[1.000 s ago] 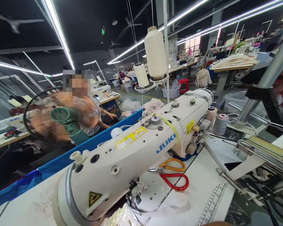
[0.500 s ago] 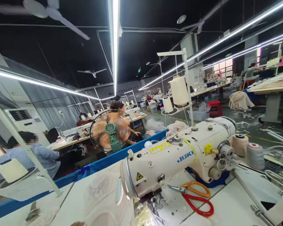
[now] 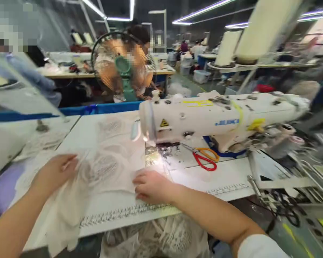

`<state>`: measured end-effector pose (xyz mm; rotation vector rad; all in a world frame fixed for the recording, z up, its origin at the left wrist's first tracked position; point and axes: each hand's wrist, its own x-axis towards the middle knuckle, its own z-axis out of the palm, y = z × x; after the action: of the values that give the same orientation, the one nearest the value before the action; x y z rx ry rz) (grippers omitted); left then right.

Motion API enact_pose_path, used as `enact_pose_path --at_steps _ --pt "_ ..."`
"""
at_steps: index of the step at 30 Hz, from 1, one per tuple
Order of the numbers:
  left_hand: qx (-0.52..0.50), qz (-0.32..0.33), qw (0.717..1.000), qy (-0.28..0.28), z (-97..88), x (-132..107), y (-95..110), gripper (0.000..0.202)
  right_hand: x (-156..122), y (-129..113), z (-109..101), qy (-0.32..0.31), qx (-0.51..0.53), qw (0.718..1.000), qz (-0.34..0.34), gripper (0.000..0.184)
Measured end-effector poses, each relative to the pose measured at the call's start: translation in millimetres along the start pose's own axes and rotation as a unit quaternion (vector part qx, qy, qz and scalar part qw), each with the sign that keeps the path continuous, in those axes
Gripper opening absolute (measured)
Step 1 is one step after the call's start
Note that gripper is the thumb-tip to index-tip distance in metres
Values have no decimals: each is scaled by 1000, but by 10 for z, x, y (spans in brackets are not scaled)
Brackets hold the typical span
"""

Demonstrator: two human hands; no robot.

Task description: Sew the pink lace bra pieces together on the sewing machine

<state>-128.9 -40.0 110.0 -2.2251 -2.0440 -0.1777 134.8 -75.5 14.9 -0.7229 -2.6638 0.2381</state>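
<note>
A sheer white fabric piece with lace patterns lies spread on the white sewing table, left of the needle. My left hand rests on its left part, fingers curled over the cloth. My right hand is closed on the fabric's near right edge, just in front of the lit needle area. The white JUKI sewing machine stretches to the right behind my right hand. The picture is smeared by motion.
Scissors with red and orange handles lie under the machine arm. A fan and a blue divider stand behind the table. Large thread cones rise at the right. Other people sit at tables behind. More fabric hangs below the table edge.
The view has dropped from the ceiling and room down to the table. Both my hands, out of sight before, now show on the fabric in front of the machine.
</note>
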Motion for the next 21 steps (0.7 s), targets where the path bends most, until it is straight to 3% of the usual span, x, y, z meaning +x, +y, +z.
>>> enact_pose_path --at_steps 4,9,12,17,19,21 --pt "-58 -54 995 -59 255 -56 -250 47 -57 -3 85 -11 8 1000 28 17" --pt "-108 -31 990 -87 440 178 -252 48 -110 -113 170 10 -56 991 119 15" --pt "-132 16 983 -127 448 352 -219 37 -92 -130 221 21 -68 986 151 23" --pt "-164 39 976 -136 335 433 -244 23 -49 -109 185 -12 -129 985 116 12" --pt "-256 -26 956 -139 325 416 -311 33 -32 -110 127 -43 -154 981 113 10" --pt "-387 -125 900 -156 389 422 -431 50 2 -104 52 -87 -163 977 102 11"
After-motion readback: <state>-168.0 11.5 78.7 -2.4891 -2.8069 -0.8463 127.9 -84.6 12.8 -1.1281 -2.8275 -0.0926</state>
